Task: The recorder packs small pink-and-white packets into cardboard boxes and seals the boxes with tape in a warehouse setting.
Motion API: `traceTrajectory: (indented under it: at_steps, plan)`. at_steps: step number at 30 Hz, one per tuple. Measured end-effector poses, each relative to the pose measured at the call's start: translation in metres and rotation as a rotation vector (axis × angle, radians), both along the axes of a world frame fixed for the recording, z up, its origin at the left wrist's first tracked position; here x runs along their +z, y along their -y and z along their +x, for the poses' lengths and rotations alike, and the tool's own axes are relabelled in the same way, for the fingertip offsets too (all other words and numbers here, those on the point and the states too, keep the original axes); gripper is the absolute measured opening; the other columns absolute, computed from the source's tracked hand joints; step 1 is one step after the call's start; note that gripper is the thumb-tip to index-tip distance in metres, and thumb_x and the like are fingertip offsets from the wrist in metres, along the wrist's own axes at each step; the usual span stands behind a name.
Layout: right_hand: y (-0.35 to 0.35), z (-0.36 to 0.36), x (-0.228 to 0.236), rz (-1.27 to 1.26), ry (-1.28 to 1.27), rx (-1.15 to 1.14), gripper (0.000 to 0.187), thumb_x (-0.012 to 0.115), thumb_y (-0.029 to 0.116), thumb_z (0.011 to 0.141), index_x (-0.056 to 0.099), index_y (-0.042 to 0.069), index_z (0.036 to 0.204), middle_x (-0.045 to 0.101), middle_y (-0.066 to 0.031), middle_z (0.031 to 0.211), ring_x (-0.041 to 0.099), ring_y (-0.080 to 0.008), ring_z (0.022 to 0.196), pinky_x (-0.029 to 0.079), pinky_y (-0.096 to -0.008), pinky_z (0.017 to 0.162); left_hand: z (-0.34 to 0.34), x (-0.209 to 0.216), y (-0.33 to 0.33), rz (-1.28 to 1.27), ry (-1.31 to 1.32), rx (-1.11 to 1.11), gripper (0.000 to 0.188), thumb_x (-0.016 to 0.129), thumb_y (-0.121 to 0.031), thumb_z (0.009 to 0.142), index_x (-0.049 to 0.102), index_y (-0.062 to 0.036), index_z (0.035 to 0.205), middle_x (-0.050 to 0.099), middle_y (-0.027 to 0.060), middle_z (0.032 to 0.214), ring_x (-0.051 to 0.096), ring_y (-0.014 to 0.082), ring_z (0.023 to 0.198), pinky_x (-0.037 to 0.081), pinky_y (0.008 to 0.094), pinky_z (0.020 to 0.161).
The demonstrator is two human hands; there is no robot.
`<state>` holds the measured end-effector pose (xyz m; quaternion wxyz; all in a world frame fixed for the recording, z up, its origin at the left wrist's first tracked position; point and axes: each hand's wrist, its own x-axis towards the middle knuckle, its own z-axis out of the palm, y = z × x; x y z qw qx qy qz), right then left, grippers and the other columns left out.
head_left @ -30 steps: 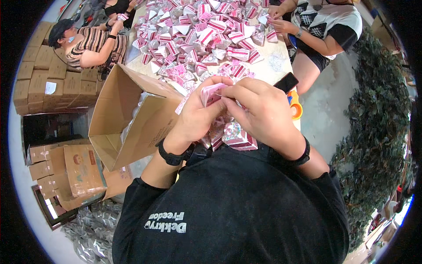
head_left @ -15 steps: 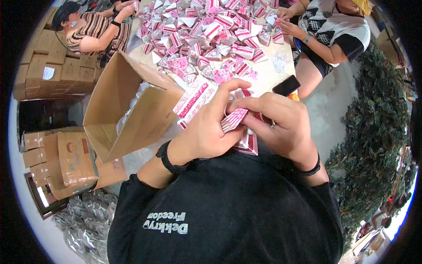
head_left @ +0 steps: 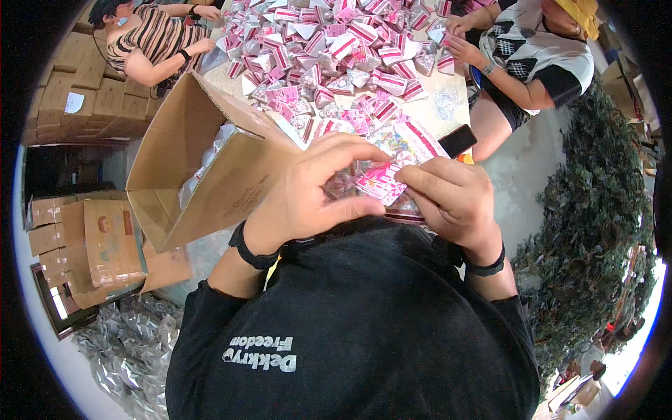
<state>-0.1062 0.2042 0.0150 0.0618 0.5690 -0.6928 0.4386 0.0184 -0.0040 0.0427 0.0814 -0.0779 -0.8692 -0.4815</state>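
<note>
A pink printed card [head_left: 380,183] is between my hands, close to my black shirt. My right hand [head_left: 451,199] pinches its right edge between thumb and fingertips. Around its left side curves my left hand [head_left: 308,185], thumb and forefinger spread apart; the thumb tip lies at the card's lower edge. Behind the card is a clear bag [head_left: 337,185], partly covered by my left hand. A white sheet with a dark pink band [head_left: 420,140] lies just beyond my right hand.
Pink-and-white triangular packs [head_left: 343,45] heap the table [head_left: 448,94]. An open carton [head_left: 231,175] leans at left; a phone [head_left: 458,141] lies at right. Two people work across: one in a striped shirt [head_left: 157,38], one in a yellow cap [head_left: 577,14]. Dark green foliage [head_left: 595,224] stands right.
The striped folded piece both hands gripped has given way to a flat pink card. My left fingers have spread. The banded sheet beside my left hand is gone; one now shows beyond my right.
</note>
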Motion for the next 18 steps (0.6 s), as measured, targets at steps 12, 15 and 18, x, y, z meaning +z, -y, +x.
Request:
traceTrajectory:
  at_steps: [12,15,18]
  plan:
    - [-0.003,-0.011,-0.042,0.148,0.055,-0.023,0.020,0.073,0.005,0.076,0.071,0.010,0.096,0.061,-0.0064,0.074,0.063,-0.0258,0.063,0.050,-0.0372,0.056,-0.004,-0.064,0.008,-0.147,0.045,0.064,0.011,0.069,-0.005,0.086,0.071,-0.0001,0.095,0.071,0.0129,0.092,0.066,0.0249,0.087,0.051,0.0340,0.081]
    - [-0.004,-0.011,-0.061,0.282,0.037,-0.074,0.016,0.070,0.010,0.078,0.071,0.010,0.093,0.062,-0.0049,0.076,0.064,-0.0256,0.074,0.052,-0.0392,0.065,-0.008,-0.068,0.005,-0.040,0.200,0.130,0.012,0.067,-0.009,0.088,0.068,-0.0003,0.096,0.070,0.0127,0.093,0.064,0.0241,0.084,0.050,0.0342,0.078]
    - [-0.003,-0.015,-0.098,0.422,0.031,-0.090,0.014,0.069,0.015,0.079,0.073,0.011,0.092,0.066,-0.0048,0.079,0.065,-0.0275,0.086,0.053,-0.0403,0.075,-0.015,-0.087,0.006,0.037,0.171,0.071,0.012,0.065,-0.010,0.090,0.066,0.0010,0.095,0.070,0.0131,0.094,0.064,0.0200,0.085,0.050,0.0313,0.079]
